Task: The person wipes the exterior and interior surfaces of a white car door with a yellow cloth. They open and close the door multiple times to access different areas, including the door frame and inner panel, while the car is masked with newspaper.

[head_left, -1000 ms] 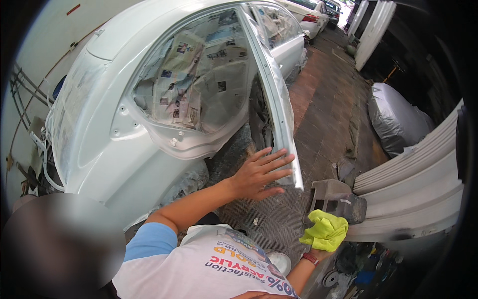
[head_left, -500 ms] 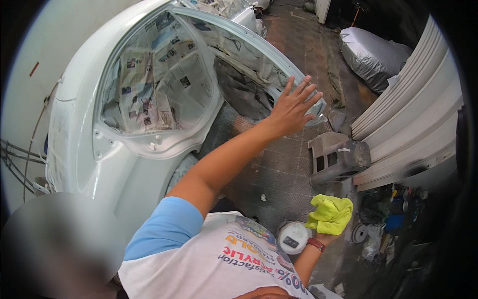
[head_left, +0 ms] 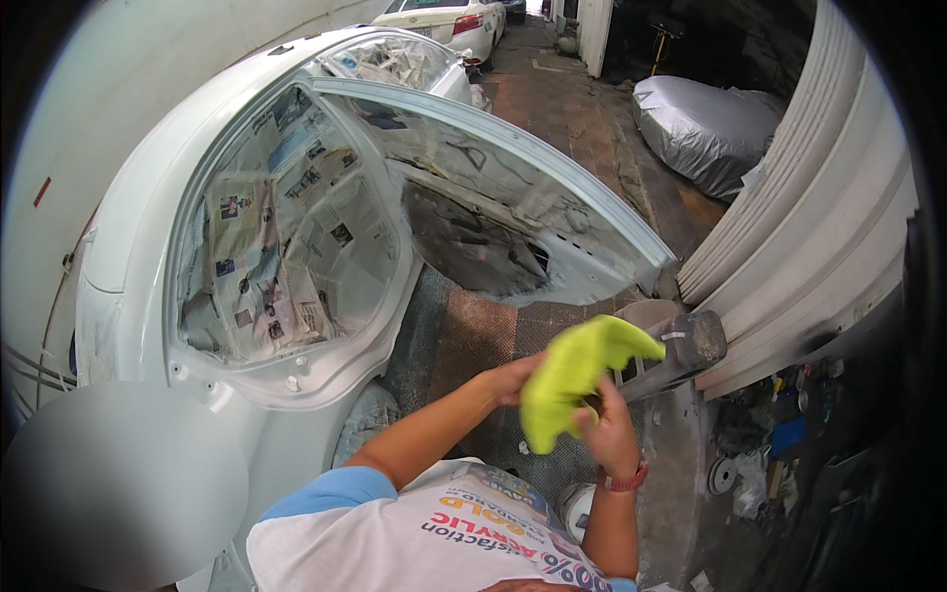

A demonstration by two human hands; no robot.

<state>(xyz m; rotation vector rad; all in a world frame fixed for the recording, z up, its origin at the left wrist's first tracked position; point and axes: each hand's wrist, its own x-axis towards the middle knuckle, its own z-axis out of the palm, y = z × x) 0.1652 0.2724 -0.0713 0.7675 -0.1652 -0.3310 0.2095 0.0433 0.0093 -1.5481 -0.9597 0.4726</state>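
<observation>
A yellow-green cloth (head_left: 567, 380), smeared by motion, hangs between my two hands in front of my chest. My right hand (head_left: 614, 434), with a red watch on its wrist, grips the cloth's right side. On the other side, my left hand (head_left: 515, 378) holds the cloth's left edge, its fingertips hidden behind the fabric. Beyond them stands a white car body (head_left: 128, 257) with its door (head_left: 592, 212) swung open. Newspaper sheets (head_left: 247, 266) cover the door opening. Neither hand touches the door.
A grey, dusty plastic step stool (head_left: 695, 340) stands right of the cloth, by white folding shutters (head_left: 769, 247). A white bucket (head_left: 577, 508) sits near my right forearm. Farther off are a silver-covered vehicle (head_left: 705, 133) and a white car (head_left: 449, 20). Clutter (head_left: 779, 444) lies at right.
My left hand has left the door's edge and come back to the cloth. My right hand has raised the cloth forward and left. The door now appears apart from both hands.
</observation>
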